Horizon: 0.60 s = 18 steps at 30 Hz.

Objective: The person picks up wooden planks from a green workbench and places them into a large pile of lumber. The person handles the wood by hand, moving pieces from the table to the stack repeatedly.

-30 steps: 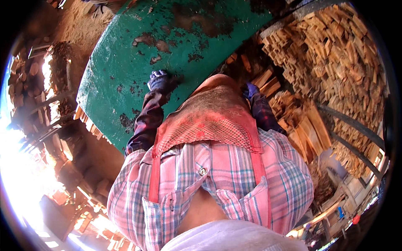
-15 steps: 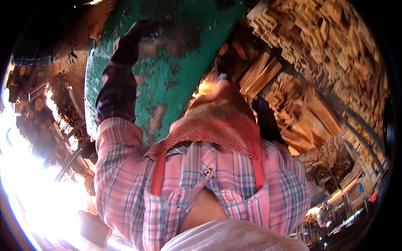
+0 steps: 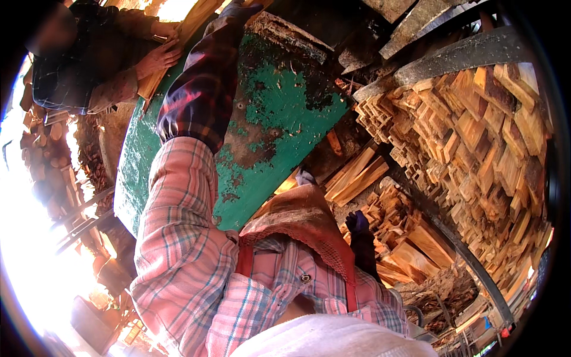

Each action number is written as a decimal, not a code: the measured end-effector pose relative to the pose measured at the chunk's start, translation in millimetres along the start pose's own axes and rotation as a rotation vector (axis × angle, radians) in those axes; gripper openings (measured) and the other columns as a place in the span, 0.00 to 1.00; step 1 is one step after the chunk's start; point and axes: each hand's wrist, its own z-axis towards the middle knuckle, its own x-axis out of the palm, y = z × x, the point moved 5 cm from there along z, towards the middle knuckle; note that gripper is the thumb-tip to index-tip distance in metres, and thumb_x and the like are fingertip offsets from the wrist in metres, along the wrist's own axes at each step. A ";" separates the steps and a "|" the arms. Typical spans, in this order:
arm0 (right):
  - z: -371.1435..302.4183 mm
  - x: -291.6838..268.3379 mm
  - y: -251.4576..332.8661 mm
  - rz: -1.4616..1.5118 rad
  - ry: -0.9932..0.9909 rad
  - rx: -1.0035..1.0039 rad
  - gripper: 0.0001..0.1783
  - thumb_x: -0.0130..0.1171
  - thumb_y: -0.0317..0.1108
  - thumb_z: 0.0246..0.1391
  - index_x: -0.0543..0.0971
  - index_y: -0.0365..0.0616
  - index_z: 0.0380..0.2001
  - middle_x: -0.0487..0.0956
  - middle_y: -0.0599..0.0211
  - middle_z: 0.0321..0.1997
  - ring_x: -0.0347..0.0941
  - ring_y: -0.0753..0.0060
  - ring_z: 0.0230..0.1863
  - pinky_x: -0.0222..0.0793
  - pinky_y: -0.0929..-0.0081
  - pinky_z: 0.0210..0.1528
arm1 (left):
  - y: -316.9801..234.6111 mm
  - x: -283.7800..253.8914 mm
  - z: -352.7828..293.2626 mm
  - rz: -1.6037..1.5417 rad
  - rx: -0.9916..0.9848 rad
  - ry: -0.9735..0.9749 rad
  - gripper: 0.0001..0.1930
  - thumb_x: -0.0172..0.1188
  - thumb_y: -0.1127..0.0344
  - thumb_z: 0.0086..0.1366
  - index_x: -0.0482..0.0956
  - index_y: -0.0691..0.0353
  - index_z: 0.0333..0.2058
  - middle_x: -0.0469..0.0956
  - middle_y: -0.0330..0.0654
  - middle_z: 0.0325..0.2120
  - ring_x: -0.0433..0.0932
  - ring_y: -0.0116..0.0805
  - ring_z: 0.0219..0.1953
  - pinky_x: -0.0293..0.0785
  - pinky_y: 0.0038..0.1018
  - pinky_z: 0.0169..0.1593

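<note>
Above the green table [image 3: 267,119], my left hand [image 3: 241,11] grips a stiff, likely splintery wood slat [image 3: 193,21] near its end; right hand [image 3: 357,222] hangs, grip unclear.

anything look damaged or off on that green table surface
Yes. The green painted table surface is badly worn: large patches of paint have flaked off to dark rusty-brown, worst along its upper edge and under the outstretched left hand. The split wood sticks to the right lie in a loose, uneven heap.

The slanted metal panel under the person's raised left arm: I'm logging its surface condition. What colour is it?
Green paint, flaking to brown rust patches, on the slanted metal panel; the head view shows it.
</note>
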 end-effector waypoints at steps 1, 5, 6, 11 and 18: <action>11.3 -11.2 -10.8 -0.002 0.047 0.017 0.23 0.52 0.45 0.54 0.67 0.48 0.51 0.75 0.57 0.45 0.72 0.59 0.34 0.69 0.65 0.35 | -6.4 2.7 4.1 -0.007 -0.003 0.018 0.26 0.58 0.44 0.52 0.77 0.62 0.39 0.78 0.44 0.28 0.75 0.38 0.31 0.69 0.32 0.36; -4.8 -0.9 -7.4 0.110 0.032 0.061 0.13 0.54 0.39 0.52 0.70 0.46 0.38 0.72 0.61 0.28 0.62 0.67 0.18 0.58 0.72 0.18 | 5.2 8.4 6.3 -0.011 -0.056 0.067 0.28 0.59 0.42 0.51 0.77 0.63 0.39 0.78 0.45 0.28 0.76 0.39 0.31 0.69 0.33 0.36; -6.4 1.9 -3.2 0.093 0.034 0.053 0.13 0.54 0.40 0.52 0.70 0.46 0.38 0.72 0.61 0.28 0.63 0.67 0.18 0.59 0.72 0.18 | 6.5 9.2 3.8 -0.009 -0.057 0.080 0.28 0.59 0.42 0.51 0.77 0.63 0.38 0.78 0.46 0.28 0.76 0.40 0.31 0.69 0.33 0.36; 20.9 -0.1 10.2 0.080 0.250 0.040 0.14 0.53 0.41 0.52 0.70 0.48 0.40 0.76 0.58 0.33 0.69 0.65 0.23 0.65 0.69 0.21 | 4.4 10.5 -10.8 0.149 0.091 0.197 0.29 0.61 0.42 0.49 0.78 0.65 0.37 0.77 0.47 0.27 0.76 0.39 0.32 0.69 0.34 0.38; -24.7 44.4 50.2 -0.139 0.058 -0.275 0.19 0.52 0.45 0.54 0.74 0.44 0.42 0.78 0.61 0.34 0.74 0.63 0.30 0.72 0.71 0.31 | 94.3 -15.1 -94.5 -0.141 -0.158 0.378 0.30 0.65 0.47 0.48 0.74 0.61 0.45 0.77 0.45 0.29 0.78 0.39 0.25 0.74 0.33 0.23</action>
